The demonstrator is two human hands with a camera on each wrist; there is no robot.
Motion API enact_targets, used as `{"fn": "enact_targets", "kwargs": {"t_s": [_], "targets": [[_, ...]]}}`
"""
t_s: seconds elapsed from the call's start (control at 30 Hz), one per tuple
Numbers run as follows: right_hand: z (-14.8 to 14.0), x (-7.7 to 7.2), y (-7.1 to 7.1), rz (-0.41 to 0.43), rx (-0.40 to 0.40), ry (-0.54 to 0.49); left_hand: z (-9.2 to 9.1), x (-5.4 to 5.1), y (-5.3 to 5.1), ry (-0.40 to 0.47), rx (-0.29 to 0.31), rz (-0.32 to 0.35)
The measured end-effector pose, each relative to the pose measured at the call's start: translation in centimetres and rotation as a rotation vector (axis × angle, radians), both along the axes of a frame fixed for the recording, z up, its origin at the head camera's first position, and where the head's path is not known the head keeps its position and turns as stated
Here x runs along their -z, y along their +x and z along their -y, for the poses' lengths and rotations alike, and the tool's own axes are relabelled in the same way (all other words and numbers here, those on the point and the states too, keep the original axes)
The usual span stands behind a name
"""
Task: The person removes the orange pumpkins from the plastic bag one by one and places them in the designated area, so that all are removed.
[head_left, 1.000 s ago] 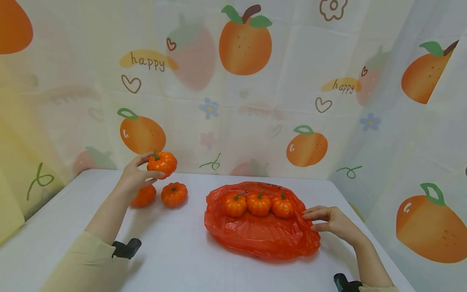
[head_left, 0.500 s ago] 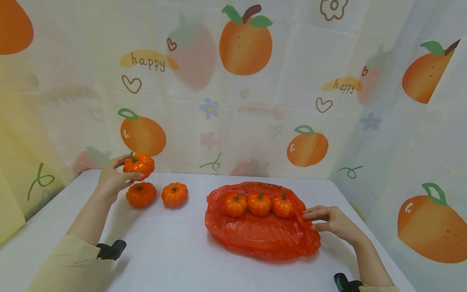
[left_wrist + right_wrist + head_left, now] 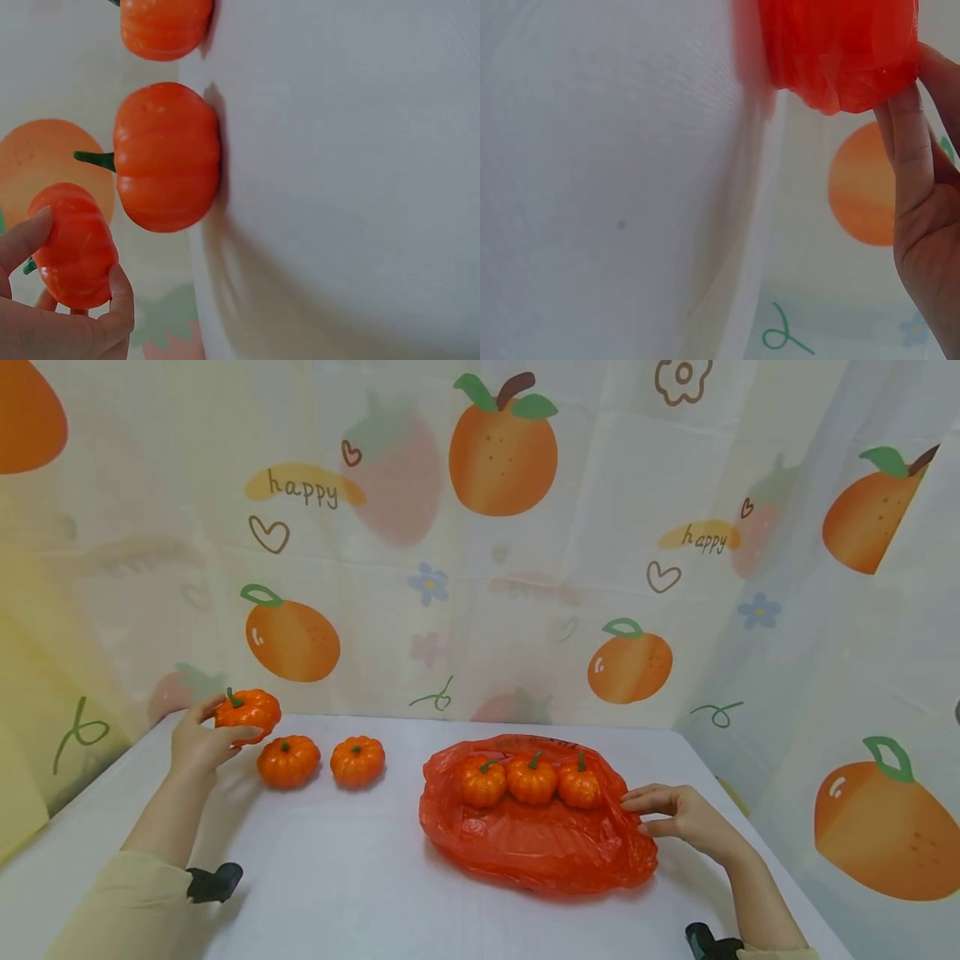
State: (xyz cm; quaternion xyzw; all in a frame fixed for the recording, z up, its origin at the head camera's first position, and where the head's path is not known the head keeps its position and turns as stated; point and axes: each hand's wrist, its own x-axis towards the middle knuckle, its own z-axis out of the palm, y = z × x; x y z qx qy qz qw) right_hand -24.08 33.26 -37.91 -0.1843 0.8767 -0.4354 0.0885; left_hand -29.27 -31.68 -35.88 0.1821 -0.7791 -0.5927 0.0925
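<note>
"What do we have in the left hand (image 3: 198, 742)?"

"We see it gripping a pumpkin (image 3: 251, 716) between thumb and fingers, raised above the far left of the table (image 3: 337, 877), stem up and leaning left."

"And our right hand (image 3: 686, 817)?"

"There we find fingers and thumb holding the right side of the red bag (image 3: 540, 856)."

"What sits near the left hand?"

"We count two more pumpkins (image 3: 288, 762) on the table, side by side and apart, between the held one and the bag."

"And inside the bag?"

"We see three pumpkins (image 3: 532, 781) in a row near its back, stems up."

"Behind everything?"

"We have a pale curtain (image 3: 517, 593) printed with oranges, hearts and 'happy'."
</note>
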Motion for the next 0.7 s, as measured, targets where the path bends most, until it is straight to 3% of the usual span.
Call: {"fn": "enact_targets", "kwargs": {"t_s": [0.7], "targets": [[-0.3, 0.5, -0.3, 0.014, -0.004, -0.026, 3.1, 2.3, 0.3, -0.019, -0.127, 0.082]]}}
